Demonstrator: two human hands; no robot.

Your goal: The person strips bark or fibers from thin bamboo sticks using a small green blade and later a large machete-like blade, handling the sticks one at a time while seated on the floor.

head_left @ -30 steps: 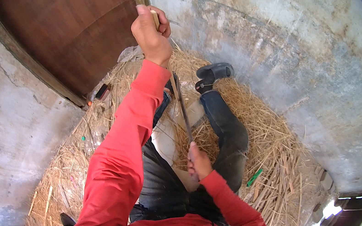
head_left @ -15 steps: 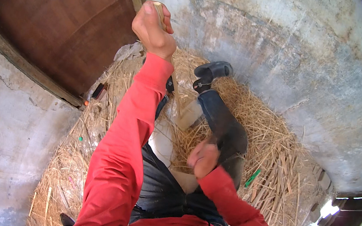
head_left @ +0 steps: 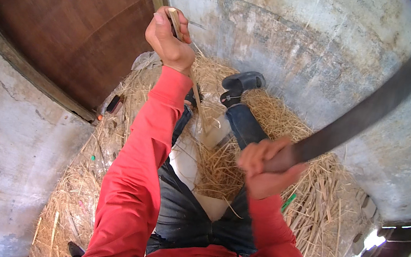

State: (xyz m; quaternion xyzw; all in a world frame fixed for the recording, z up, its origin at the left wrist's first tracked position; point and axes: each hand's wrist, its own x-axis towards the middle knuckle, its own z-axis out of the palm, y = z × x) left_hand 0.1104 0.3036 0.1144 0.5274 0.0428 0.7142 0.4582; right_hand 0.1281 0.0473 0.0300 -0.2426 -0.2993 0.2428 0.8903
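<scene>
Left of centre and well ahead of the torso, the left hand is closed around a slim, pale wooden stick. The stick's long axis stands steeply: the upper end projects just above the curled fingers, and the lower length passes behind the wrist, slanting down and slightly right toward a pale, block-shaped piece between the feet (contact at the lower end cannot be confirmed).

Right of centre, over the thigh, the right hand holds a long, broad, dark-grey blade by its brown handle. The blade's long axis runs diagonally; its tip points to the upper right, away from the body and well apart from the stick. Fingers are wrapped around the handle; blur hides how tightly. Loose yellow straw covers the floor around both feet.
</scene>
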